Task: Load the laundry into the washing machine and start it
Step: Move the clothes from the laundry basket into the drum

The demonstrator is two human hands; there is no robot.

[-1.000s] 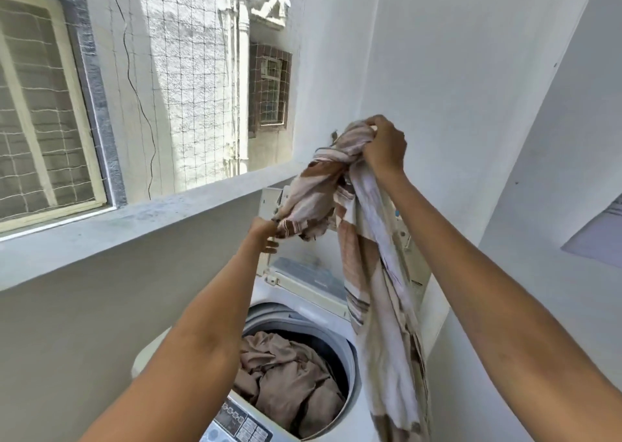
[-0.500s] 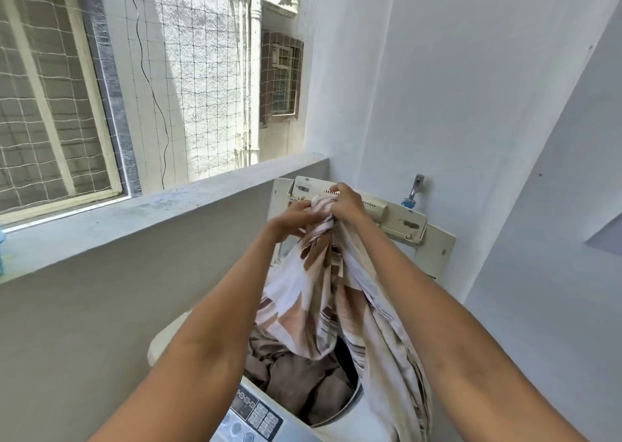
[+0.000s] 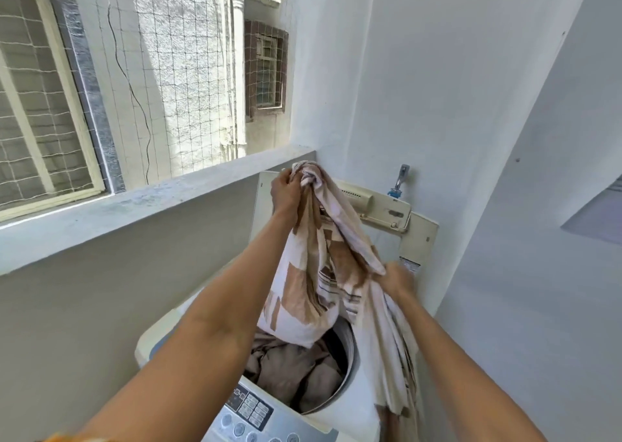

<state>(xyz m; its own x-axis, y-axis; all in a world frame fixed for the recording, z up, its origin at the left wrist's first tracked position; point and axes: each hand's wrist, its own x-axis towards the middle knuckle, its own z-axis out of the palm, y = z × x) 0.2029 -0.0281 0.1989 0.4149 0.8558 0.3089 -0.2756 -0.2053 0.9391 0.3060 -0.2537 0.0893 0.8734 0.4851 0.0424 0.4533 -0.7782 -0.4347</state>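
A white top-loading washing machine point(image 3: 361, 404) stands below me with its lid point(image 3: 420, 236) raised against the wall. Brown laundry point(image 3: 289, 367) lies in the drum. My left hand point(image 3: 286, 189) grips the top of a white cloth with brown and beige patches point(image 3: 313, 290), held up above the drum. My right hand point(image 3: 397, 278) grips the same cloth lower down on the right. The cloth's lower bulge hangs into the drum opening, and another length trails down over the machine's right side. The control panel point(image 3: 249, 411) sits at the near edge.
A grey concrete ledge point(image 3: 134, 209) runs along the left, with netting and a neighbouring building beyond it. A tap point(image 3: 400, 180) juts from the white wall behind the lid. White walls close in at the back and right.
Both hands came down from high up with the cloth. My right hand has since slid lower and to the right along it, and the cloth's bulge now hangs into the drum.
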